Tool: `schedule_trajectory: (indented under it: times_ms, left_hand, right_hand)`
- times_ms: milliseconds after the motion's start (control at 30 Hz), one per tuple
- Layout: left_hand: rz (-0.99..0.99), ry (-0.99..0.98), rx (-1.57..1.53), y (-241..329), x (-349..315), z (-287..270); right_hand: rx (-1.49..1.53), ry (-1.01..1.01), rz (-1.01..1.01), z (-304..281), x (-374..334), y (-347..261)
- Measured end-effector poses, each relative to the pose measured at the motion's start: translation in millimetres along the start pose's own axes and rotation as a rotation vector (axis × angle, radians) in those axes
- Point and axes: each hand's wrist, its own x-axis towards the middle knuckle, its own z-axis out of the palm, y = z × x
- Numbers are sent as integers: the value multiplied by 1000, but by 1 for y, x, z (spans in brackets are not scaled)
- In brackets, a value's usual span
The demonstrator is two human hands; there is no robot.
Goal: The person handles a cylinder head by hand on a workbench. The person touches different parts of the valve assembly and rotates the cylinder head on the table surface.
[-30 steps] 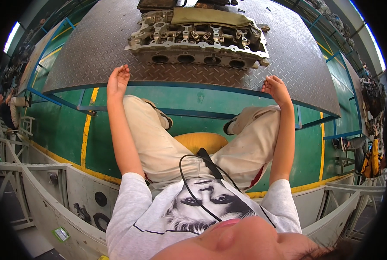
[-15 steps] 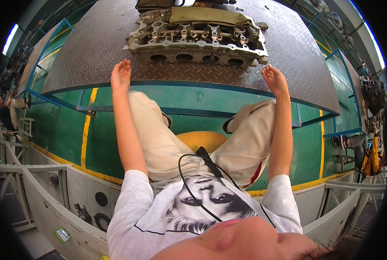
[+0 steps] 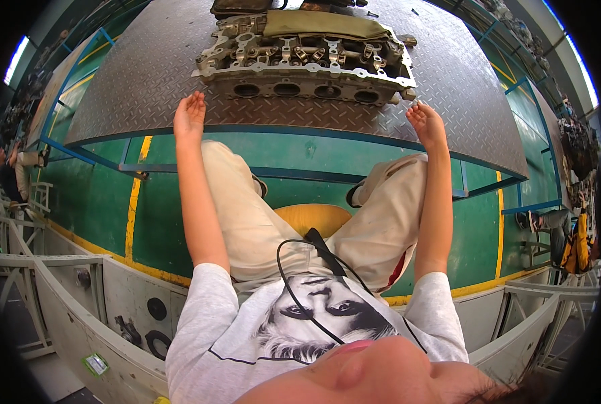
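Note:
On the metal table (image 3: 149,74) in front of me lies an engine cylinder head (image 3: 307,67), its row of round ports toward me. A folded olive cloth (image 3: 324,25) rests along its far side. My left hand (image 3: 190,114) is palm up at the table's near edge, below the head's left end, fingers loosely curled and apart from it. Near the head's right end, my right hand (image 3: 427,124) lies the same way, palm up, fingers slightly bent. Neither hand holds anything.
A dark case (image 3: 240,7) and small bolts (image 3: 372,14) sit at the table's far side. Its blue frame (image 3: 300,132) runs above my knees. A yellow stool (image 3: 312,217) is under me. Grey cabinets (image 3: 139,323) stand behind. People work at tables far left and right.
Both hands stay in nearly the same place, with only a very slight shift of the arms. The cylinder head and cloth have not moved.

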Motion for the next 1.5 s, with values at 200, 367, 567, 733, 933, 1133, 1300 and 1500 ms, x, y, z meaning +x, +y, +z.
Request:
schedule_trajectory:
  times_ms: [200, 367, 567, 733, 933, 1133, 1300, 1500]
  left_hand:
    - [-32, -43, 27, 1, -2, 1]
    - [22, -6, -10, -3, -1, 6]
    - [39, -14, -71, -7, 5, 9]
    - [38, -1, -86, -9, 14, 8]
    - [13, 39, -82, -10, 17, 1]
    - [-2, 61, -159, -9, 22, -4]
    - [99, 94, -155, -4, 22, -6]
    - [95, 47, -62, 3, 5, 0]
  right_hand:
    - [-23, 26, -8, 4, -5, 0]
    - [72, 44, -64, 9, 0, 4]
    - [147, 52, -90, 8, 8, 7]
    - [117, 36, -107, 13, 8, 8]
    - [33, 61, -67, 15, 5, 8]
    - [29, 75, -60, 15, 3, 7]
    - [199, 150, -100, -4, 11, 1]
    - [-125, 36, -87, 11, -12, -1]
